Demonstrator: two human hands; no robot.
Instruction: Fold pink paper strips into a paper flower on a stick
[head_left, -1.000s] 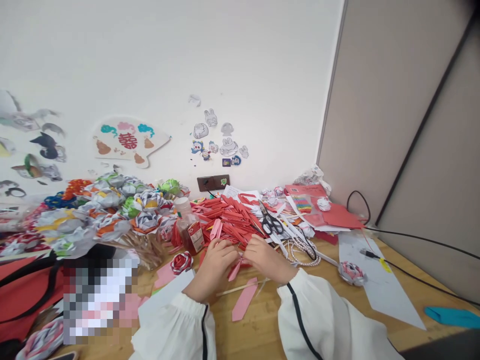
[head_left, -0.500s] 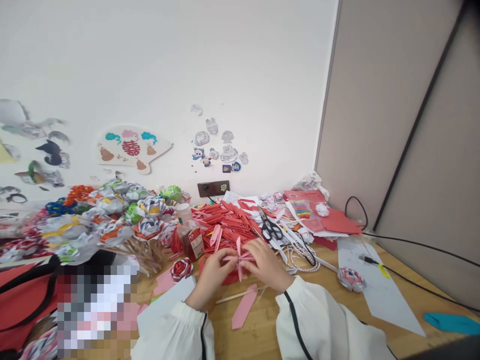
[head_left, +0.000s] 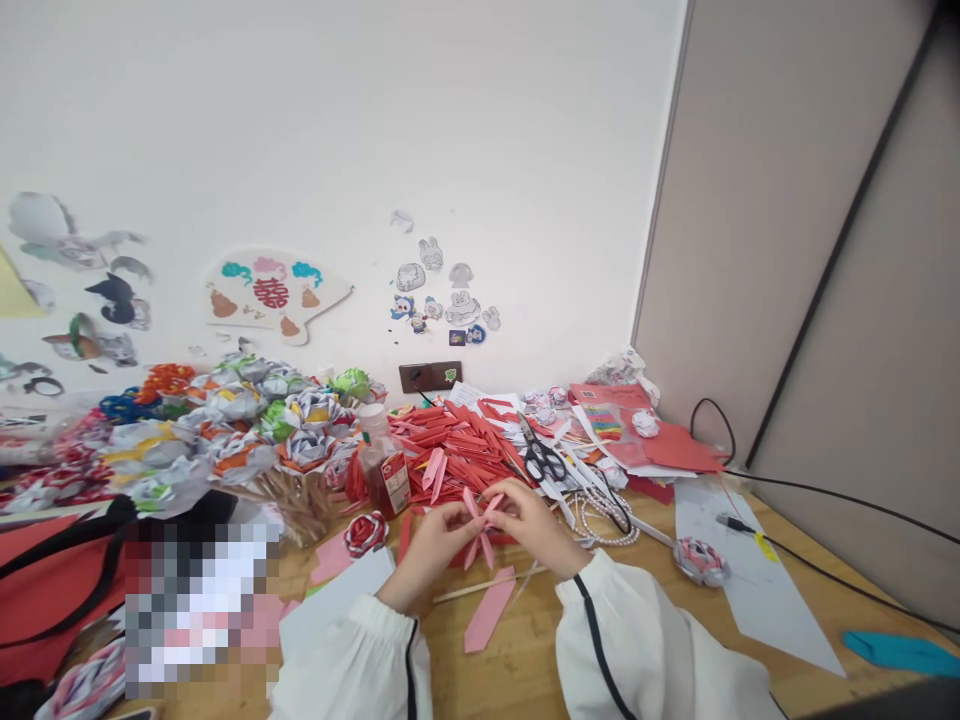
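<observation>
Between my hands is a pink folded-paper flower [head_left: 470,504] with narrow pointed petals sticking out. My left hand [head_left: 442,540] pinches it from the left, and my right hand [head_left: 530,520] grips it from the right; my fingers hide its centre. Below them on the wooden table lie a thin wooden stick [head_left: 469,590] and a flat pink paper strip with a pointed end [head_left: 489,612]. Just behind my hands rises a heap of red folded paper strips [head_left: 469,445]. A red and white paper rose [head_left: 366,534] sits to the left of my left hand.
Black-handled scissors [head_left: 544,460] and a pearl string [head_left: 611,520] lie right of the heap. A bottle of reddish-brown liquid [head_left: 373,470] stands at its left, near bunched paper flowers [head_left: 240,400]. A cable [head_left: 825,570] crosses the white sheet [head_left: 780,610] at right.
The pink paper flower has turned in my fingers, its upper petal now leaning left. My hands have stayed close together, and the view has shifted slightly.
</observation>
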